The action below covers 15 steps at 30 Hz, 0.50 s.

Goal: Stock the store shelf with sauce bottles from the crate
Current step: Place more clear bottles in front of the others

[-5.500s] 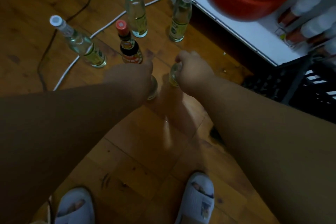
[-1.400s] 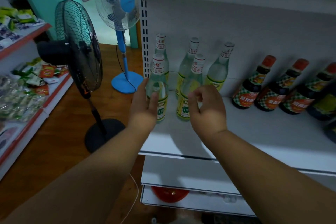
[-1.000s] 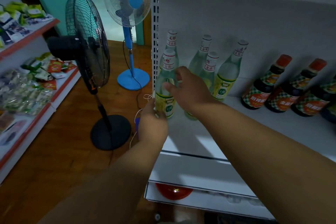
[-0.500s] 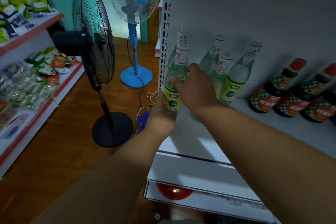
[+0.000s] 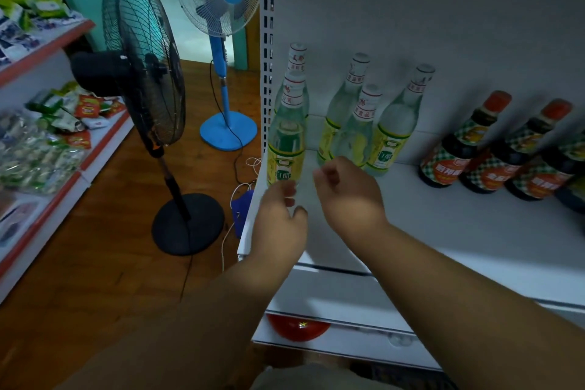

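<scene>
Now | front bottle (image 5: 286,139): clear, yellow label, upright | left hand (image 5: 278,228), right hand (image 5: 348,196): fingers released

The left hand (image 5: 278,225) hid the front clear bottle's (image 5: 286,142) base. The rear bottle (image 5: 297,57) stood mostly behind it. Dark sauce bottles (image 5: 522,152) were cropped at the right edge, their labels blurred.

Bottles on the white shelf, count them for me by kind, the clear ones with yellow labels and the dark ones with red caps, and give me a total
Clear glass bottles with yellow labels and white caps: 5
Dark sauce bottles with red caps and checked labels: 3 fully in view; more may be cut off at the right edge
Total: 8 bottles on the white metal shelf
</scene>
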{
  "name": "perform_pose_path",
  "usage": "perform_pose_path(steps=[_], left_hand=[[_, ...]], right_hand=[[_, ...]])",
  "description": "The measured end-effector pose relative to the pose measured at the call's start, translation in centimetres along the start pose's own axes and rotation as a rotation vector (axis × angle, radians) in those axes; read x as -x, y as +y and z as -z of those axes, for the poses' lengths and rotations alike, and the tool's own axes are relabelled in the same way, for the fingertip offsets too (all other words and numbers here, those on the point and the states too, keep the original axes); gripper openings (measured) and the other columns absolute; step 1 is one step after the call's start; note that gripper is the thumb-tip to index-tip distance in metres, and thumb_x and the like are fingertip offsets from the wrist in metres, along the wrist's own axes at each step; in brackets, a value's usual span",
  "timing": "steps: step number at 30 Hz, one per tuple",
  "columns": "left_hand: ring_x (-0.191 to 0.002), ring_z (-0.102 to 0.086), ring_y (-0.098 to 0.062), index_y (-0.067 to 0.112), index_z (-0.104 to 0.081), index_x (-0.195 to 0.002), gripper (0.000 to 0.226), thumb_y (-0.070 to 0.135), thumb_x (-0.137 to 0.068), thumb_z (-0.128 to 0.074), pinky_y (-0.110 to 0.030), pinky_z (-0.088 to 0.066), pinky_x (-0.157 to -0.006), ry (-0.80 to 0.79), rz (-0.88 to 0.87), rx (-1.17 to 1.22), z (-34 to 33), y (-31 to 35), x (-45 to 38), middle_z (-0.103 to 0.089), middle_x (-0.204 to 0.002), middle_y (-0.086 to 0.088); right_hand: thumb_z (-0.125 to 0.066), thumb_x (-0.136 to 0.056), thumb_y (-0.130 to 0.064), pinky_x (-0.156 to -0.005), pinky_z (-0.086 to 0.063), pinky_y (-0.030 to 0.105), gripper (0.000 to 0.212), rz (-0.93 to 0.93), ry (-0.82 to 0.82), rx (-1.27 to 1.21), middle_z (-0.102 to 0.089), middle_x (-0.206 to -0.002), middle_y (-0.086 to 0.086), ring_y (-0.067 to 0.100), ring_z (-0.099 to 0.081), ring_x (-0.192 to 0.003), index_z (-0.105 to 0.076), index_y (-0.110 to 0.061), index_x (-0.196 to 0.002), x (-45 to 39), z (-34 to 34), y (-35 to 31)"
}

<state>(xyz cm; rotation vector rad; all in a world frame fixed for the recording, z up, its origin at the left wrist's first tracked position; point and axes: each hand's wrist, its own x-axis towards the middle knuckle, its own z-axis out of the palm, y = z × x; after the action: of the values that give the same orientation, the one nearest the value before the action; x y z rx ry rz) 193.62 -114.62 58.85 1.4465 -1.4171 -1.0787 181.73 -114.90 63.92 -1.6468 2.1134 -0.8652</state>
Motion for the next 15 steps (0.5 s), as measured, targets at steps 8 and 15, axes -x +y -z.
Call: perform_pose_path(steps=[8, 15], left_hand=[[-0.123, -0.046, -0.008, 0.025, -0.039, -0.144, 0.063, 0.001, -0.088, -0.054, -0.032, -0.043, -0.104, -0.208, 0.020, 0.054, -3.4, 1.1, -1.1, -0.046, -0.138, 0.005], [-0.130, -0.046, -0.013, 0.027, -0.040, -0.144, 0.068, -0.006, -0.084, -0.048, -0.031, -0.041, -0.106, -0.201, -0.005, 0.063, -4.4, 0.6, -2.0, -0.044, -0.144, 0.003]], right_hand=[[-0.064, -0.089, -0.042, -0.084, -0.044, 0.028, 0.047, -0.050, 0.197, -0.233, -0.056, -0.115, -0.004, 0.012, -0.054, -0.101, -0.046, -0.021, -0.127, -2.8, 2.9, 3.3], [-0.060, -0.095, -0.033, -0.094, -0.047, 0.029, 0.042, 0.076, -0.014, -0.314, -0.060, -0.120, -0.012, 0.008, -0.057, -0.108, -0.048, -0.025, -0.134, -4.5, 3.4, 3.3]])
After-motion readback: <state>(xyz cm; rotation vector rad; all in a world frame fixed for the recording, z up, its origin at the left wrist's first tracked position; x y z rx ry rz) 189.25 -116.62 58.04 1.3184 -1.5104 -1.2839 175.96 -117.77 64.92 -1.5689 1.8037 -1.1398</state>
